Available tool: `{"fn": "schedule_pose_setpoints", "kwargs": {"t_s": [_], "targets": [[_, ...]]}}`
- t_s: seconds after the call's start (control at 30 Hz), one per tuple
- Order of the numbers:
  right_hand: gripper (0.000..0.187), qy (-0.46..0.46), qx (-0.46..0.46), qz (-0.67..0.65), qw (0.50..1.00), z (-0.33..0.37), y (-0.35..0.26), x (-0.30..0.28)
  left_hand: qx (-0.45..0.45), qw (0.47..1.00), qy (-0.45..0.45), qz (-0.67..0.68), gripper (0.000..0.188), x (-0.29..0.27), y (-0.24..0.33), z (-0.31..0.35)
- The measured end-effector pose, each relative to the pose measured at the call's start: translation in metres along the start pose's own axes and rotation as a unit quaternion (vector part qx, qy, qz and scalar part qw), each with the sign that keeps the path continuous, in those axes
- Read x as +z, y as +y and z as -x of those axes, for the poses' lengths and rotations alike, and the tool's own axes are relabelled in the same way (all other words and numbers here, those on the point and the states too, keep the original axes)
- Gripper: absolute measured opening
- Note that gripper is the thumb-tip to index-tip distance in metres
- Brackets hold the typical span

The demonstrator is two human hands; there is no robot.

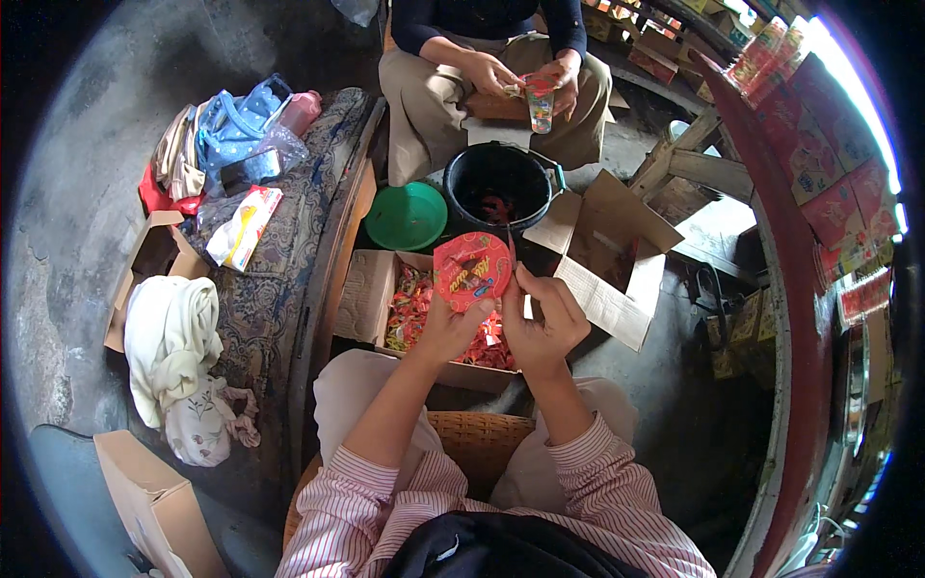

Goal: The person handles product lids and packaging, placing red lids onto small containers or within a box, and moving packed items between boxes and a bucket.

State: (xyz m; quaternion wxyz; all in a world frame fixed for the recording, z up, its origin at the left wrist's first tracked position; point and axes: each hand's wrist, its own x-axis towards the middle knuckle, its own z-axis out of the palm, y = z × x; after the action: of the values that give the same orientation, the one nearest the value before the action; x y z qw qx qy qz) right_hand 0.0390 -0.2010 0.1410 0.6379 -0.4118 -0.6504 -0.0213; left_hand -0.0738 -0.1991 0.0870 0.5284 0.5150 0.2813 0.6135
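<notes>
In front of my lap I hold up a red printed packet (469, 273) with a rounded outline and yellow and green decoration. My left hand (451, 334) grips its lower edge, thumb on the front. At its right edge my right hand (546, 316) is closed, with thumb and fingertips pinched against the rim; part of those fingers is hidden. Just beneath both hands stands a cardboard box (366, 297) filled with small red and yellow wrapped pieces (409, 310). Beyond the packet is a black bucket (462, 183) with some red pieces inside.
A green basin (405, 217) sits beside the bucket; an open carton (602, 299) stands right. Opposite, another person's hands (554, 82) hold a clear printed packet (541, 108). The patterned bench (260, 318) at left carries cloths and bags. A red beam (807, 385) borders the right.
</notes>
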Motion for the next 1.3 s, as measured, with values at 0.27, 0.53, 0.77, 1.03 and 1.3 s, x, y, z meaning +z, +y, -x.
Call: {"fn": "schedule_pose_setpoints", "kwargs": {"t_s": [0.27,0.53,0.77,1.03,1.3], "targets": [[0.023,-0.023,0.041,-0.002,0.999,-0.001,0.003,-0.003,-0.034,0.999,-0.019,-0.001,0.044,-0.001,0.001,0.007],[0.018,-0.011,0.084,-0.041,0.996,-0.007,-0.002,-0.002,-0.098,0.995,0.014,0.029,0.043,-0.005,-0.012,0.001],[0.020,-0.034,0.093,-0.079,0.992,-0.004,0.004,-0.001,-0.081,0.996,0.021,0.044,0.044,-0.011,-0.016,0.000],[0.021,-0.045,0.095,-0.073,0.992,-0.001,0.003,-0.003,-0.096,0.995,-0.015,0.011,0.078,-0.012,-0.015,-0.001],[0.020,-0.028,0.053,-0.061,0.996,-0.002,0.005,-0.005,-0.097,0.994,-0.022,0.050,0.045,-0.008,-0.008,-0.002]]}}
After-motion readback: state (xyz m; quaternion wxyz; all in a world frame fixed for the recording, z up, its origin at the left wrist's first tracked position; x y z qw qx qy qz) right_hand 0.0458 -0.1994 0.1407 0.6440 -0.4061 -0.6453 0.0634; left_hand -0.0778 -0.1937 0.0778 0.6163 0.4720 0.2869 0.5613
